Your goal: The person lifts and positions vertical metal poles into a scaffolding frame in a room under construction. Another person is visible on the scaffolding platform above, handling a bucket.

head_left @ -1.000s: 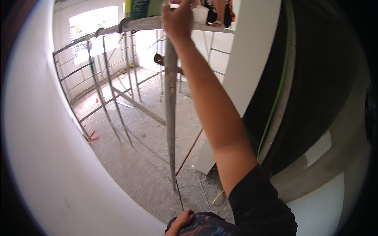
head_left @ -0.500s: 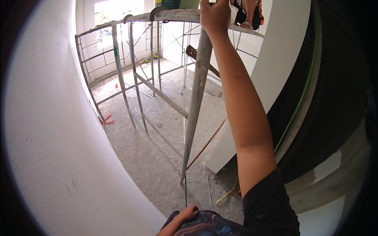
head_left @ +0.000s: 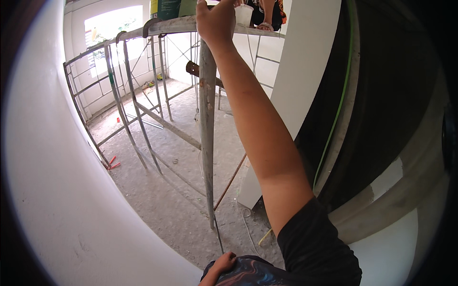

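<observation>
So it's a grey metal scaffold (head_left: pixel 207 119), standing upright and pretty scuffed, with rusty-brown spots. The thick front leg (head_left: pixel 208 162) drops from top centre to the floor at lower centre, and the top bar (head_left: pixel 176 25) looks bent, curving off toward the upper left.

Right hand (head_left: pixel 217 26), raised, before the top of a grey metal scaffold (head_left: pixel 207 119); fingertips cut off by the upper edge. Left hand (head_left: pixel 224 262), low, against a dark patterned shirt (head_left: pixel 255 271). On the platform: dark green container (head_left: pixel 167 8), white cup (head_left: pixel 244 16), another person's bare foot (head_left: pixel 265 26). On the grey floor (head_left: pixel 176 214): red-handled tool (head_left: pixel 113 163), pale cord (head_left: pixel 248 226). Far wall: bright window (head_left: pixel 114 35). Right: green line (head_left: pixel 339 107), running lengthwise.
</observation>
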Tool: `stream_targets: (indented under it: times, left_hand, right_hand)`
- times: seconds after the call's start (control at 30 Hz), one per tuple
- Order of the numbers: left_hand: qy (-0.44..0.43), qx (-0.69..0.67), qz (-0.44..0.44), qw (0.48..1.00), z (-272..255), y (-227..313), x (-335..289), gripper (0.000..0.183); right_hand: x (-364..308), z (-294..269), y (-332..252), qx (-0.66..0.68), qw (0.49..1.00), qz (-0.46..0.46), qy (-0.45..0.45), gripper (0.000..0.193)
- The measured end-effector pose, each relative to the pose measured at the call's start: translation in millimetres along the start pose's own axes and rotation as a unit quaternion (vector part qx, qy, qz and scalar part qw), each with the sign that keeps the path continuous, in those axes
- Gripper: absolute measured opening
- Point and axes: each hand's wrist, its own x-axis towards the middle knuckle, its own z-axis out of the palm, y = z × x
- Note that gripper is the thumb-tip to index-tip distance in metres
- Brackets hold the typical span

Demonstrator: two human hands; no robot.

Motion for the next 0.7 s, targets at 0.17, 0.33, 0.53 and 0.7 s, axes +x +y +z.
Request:
stream_targets:
  times: [0.17,0.33,0.53,0.7]
  left_hand:
    - [-0.002,0.001,0.005,1.000,0.4,-0.6,-0.4,0.036]
    - [-0.005,-0.003,0.005,1.000,-1.5,1.7,-1.1,0.036]
    - [-0.014,0.017,0.002,1.000,6.0,-14.7,6.6,0.035]
    - [0.004,-0.013,-0.007,1.000,6.4,-11.4,6.1,0.036]
  right_hand:
    - [0.3,-1.3,-4.3,-0.002,1.000,0.005,-0.015,0.101]
    - [-1.0,-0.1,-2.5,0.023,1.000,0.009,-0.014,0.096]
    - [3.5,0.9,2.9,-0.037,0.999,-0.023,-0.024,0.094]
    - [0.5,1.6,3.3,0.008,1.000,0.014,-0.021,0.093]
